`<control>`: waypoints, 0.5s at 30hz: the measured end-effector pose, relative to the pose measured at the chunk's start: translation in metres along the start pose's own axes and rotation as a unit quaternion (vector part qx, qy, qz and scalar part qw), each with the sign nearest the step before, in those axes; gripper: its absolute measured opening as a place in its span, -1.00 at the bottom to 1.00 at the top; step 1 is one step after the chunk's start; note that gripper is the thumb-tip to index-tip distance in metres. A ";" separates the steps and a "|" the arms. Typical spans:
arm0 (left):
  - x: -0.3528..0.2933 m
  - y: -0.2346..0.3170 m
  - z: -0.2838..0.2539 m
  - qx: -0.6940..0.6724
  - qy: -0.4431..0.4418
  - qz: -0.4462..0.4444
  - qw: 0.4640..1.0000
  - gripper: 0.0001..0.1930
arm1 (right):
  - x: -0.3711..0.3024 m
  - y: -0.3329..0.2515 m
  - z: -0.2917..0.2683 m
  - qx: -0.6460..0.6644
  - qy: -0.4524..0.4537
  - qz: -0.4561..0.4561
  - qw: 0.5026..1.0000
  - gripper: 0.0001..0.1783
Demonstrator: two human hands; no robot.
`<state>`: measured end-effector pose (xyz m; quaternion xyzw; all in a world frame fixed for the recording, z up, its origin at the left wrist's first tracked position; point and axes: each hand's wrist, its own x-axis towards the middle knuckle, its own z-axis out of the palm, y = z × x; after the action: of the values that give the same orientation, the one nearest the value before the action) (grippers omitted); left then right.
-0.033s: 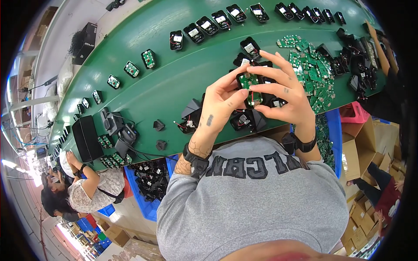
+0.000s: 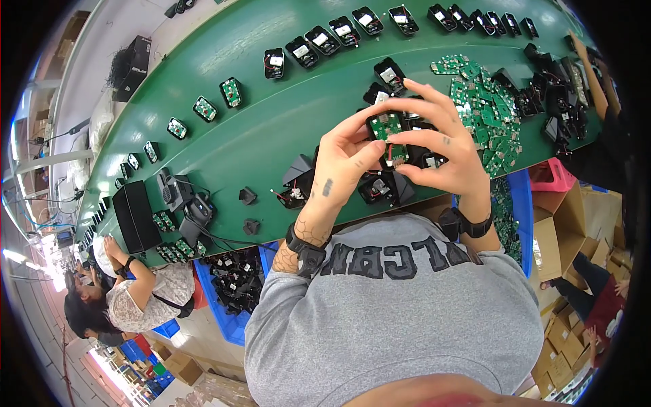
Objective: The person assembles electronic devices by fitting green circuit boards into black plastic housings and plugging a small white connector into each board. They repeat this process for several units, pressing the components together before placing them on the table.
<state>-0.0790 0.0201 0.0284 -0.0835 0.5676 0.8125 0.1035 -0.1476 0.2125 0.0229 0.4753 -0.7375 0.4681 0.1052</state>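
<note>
Barely a shift: right-hand fingers edge over the case's top while everything on the table [image 2: 291, 129] stays put. Left hand [image 2: 347, 154] pinches the black case [image 2: 371, 127], held up over the near edge; right hand [image 2: 456, 146] curls around, fingertips and thumb on the board [image 2: 386, 127]. Fingers hide its right side, the underside is out of sight, and more cases [image 2: 434, 160] peek out, half covered.

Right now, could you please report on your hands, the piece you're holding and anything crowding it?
Left hand gripping black case; right hand touching it. Green board inside, component side showing. Other open cases close by.
</note>
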 end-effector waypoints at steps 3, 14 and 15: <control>0.000 -0.002 0.003 0.015 0.007 0.049 0.999 -0.45 | -0.006 -0.010 0.022 0.413 0.179 0.285 0.846 -0.53; 0.003 -0.021 0.002 0.032 0.025 0.088 0.995 -0.49 | -0.015 0.005 0.037 0.416 0.085 0.375 0.824 -0.59; 0.004 -0.024 0.002 0.039 0.032 0.095 0.994 -0.48 | -0.015 0.006 0.039 0.415 0.086 0.375 0.825 -0.59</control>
<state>-0.0766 0.0303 0.0067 -0.0510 0.6074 0.7927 0.0104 -0.1328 0.1916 -0.0104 0.1191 -0.5832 0.7721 -0.2226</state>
